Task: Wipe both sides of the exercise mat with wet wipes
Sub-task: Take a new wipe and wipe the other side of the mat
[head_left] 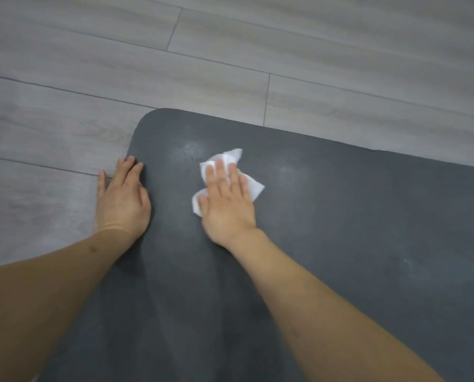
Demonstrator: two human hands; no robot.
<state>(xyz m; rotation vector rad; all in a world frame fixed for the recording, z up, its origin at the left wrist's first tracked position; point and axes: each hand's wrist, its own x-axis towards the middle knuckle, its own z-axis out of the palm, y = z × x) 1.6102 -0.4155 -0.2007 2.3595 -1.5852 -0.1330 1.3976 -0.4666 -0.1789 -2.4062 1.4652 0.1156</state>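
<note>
Pale grey plank floor (230, 51) lies around my dark grey exercise mat (340, 230), whose rounded corner shows faint whitish smears. My right hand (226, 201) presses a crumpled white wet wipe (253, 187) flat near that corner, fingers straight and slightly spread; my left hand (122, 199) rests open-fingered across the mat's left edge.

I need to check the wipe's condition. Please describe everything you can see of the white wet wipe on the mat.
The wet wipe is white, thin and crumpled, with folded corners sticking out past the fingers. It lies flat on the dark grey exercise mat, near its rounded corner. The right hand presses on it with straight, spread fingers, covering its middle. Nothing else touches it. The left hand rests apart, at the mat's edge.
</note>
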